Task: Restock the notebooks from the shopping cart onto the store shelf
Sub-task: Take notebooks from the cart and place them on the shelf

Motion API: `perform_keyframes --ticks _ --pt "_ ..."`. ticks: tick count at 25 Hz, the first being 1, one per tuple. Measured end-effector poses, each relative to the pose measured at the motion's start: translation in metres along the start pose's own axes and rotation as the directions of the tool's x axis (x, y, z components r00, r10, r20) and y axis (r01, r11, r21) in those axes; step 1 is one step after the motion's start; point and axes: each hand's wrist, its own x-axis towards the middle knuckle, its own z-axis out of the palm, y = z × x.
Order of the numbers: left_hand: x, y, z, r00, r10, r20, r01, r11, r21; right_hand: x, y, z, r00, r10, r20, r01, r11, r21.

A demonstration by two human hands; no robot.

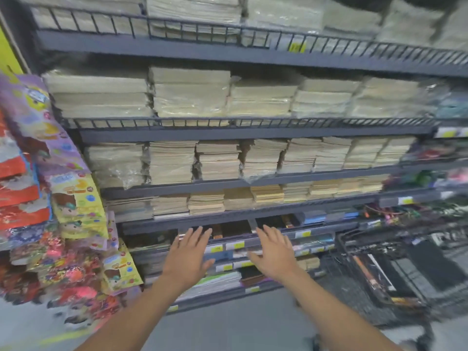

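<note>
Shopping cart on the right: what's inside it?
The black wire shopping cart holds dark flat items, likely notebooks, lying in its basket. Blur hides their covers and number, and whatever lies under them is covered. Both hands are empty.

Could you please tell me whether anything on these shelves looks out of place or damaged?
One thing stands out: loose plastic wrap on a notebook stack on the third shelf is torn and hangs over the front edge. Otherwise the stacks sit fairly level. Both hands are empty.

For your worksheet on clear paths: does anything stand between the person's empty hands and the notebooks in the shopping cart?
Nothing visible does. Left hand and right hand are open before the shelf; the cart sits to their right.
</note>
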Motion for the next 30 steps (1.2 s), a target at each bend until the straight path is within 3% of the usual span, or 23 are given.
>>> perform_keyframes --ticks 5,13,21,30 --pt "0.011 0.092 0.003 0.982 0.186 0.013 -0.186 0.982 -0.008 -0.062 0.081 -0.037 0.992 0.126 -0.022 -0.127 0.992 -0.014" --pt "0.038 0.308 0.035 0.909 0.416 0.002 -0.416 0.909 0.029 -0.165 0.261 -0.081 0.940 0.331 -0.087 -0.336 0.941 -0.050" --pt "0.057 0.481 0.073 0.881 0.470 0.048 -0.470 0.883 -0.021 -0.225 0.412 -0.108 0.894 0.433 -0.120 -0.441 0.896 -0.050" --pt "0.141 0.570 0.124 0.855 0.499 0.145 -0.498 0.866 -0.043 -0.201 0.526 -0.110 0.859 0.507 -0.073 -0.508 0.861 0.003"
